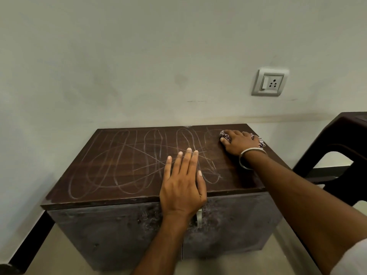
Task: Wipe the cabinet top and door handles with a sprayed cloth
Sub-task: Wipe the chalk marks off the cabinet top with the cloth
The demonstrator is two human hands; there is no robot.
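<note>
Head view: chair [341, 139] beside cabinet [123, 167].

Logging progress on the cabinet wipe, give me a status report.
Right hand pressing cloth at cabinet top's far right corner. Left hand flat, empty, bracing near front edge. Chalky scribbles mostly unwiped. Nothing in the way.

The cloth [225, 135] is mostly hidden under the right hand [239, 142]. The left hand [182, 187] covers most of the handle [199, 217]. At 3 o'clock, the frame edge cuts the chair [345, 143].
</note>
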